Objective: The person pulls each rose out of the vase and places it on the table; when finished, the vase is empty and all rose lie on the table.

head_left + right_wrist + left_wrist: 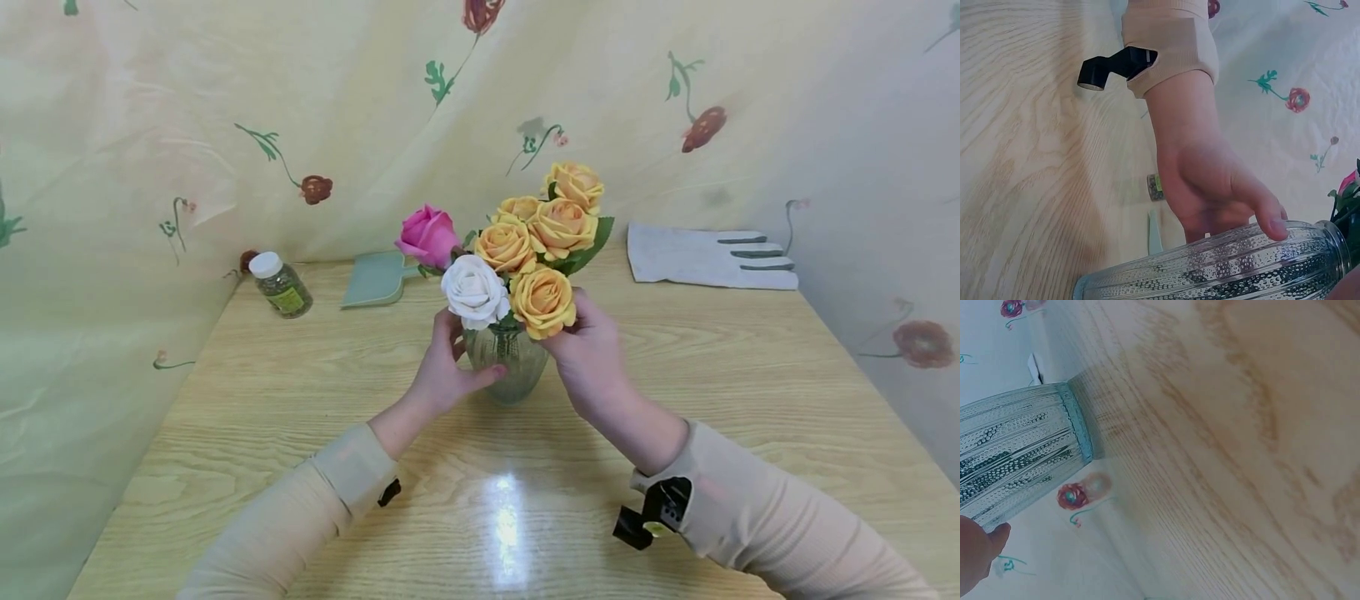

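A ribbed clear glass vase (510, 375) stands upright on the table, holding a white rose (475, 292), a pink rose (428, 237) and several yellow roses (563, 227). My left hand (442, 367) grips the vase from the left, its thumb laid across the front. In the right wrist view this left hand (1216, 181) curls round the glass below the rim. My right hand (592, 358) is at the rim on the right, thumb and finger about the lowest yellow rose (543, 301); its other fingers are hidden. The vase's base (1075, 422) shows in the left wrist view.
On the back left are a white-capped jar (285, 287) and a pale green dustpan (375, 279), its handle partly behind the flowers. A white glove (697, 254) lies at the back right. Flower-patterned cloth (375, 108) hangs behind and beside the wooden table (300, 392).
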The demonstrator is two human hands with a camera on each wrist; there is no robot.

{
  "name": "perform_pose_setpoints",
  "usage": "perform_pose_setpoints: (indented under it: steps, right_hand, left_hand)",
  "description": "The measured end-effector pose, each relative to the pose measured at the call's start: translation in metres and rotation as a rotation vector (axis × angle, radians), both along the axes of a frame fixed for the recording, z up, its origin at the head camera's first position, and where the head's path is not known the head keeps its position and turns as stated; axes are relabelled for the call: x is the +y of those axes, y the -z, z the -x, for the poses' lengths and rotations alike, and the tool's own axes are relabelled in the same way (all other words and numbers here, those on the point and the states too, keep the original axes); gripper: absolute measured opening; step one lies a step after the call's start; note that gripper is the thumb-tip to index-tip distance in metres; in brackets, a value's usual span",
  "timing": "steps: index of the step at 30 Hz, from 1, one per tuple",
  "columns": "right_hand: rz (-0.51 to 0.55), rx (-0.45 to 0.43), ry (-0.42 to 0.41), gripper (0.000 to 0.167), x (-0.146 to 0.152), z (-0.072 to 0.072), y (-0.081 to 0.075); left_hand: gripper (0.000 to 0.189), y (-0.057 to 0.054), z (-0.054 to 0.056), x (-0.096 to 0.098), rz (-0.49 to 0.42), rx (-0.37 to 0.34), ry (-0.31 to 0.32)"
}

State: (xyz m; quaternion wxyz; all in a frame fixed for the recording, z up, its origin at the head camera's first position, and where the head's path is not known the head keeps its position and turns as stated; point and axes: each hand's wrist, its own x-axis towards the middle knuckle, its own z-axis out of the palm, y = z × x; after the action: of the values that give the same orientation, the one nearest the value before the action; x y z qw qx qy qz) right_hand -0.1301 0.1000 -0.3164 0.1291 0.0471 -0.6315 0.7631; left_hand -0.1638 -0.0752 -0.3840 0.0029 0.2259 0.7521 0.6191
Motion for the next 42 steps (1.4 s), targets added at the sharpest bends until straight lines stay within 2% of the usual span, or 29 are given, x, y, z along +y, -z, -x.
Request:
perform_pose_setpoints:
  steps: [9,29,37,42]
  right_hand:
    - [0.061,-0.017,0.02,0.036,0.0,-0.001,-0.002]
    - [0.183,0.05,0.033,0.043,-0.002,-0.001,0.001]
    - [0.256,0.126,0.018,0.048,-0.003,-0.004,-0.004]
    - [0.409,0.216,0.006,0.04,-0.002,-0.002,-0.014]
  left_hand:
    - [0.091,0.001,0.0,0.0,-0.001,-0.019,-0.001]
    - [0.09,0.003,0.0,0.001,-0.026,-0.01,0.012]
    - [0.091,0.001,0.0,0.001,-0.026,0.01,0.016]
    - [0.093,0.002,0.0,0.0,-0.036,0.016,0.024]
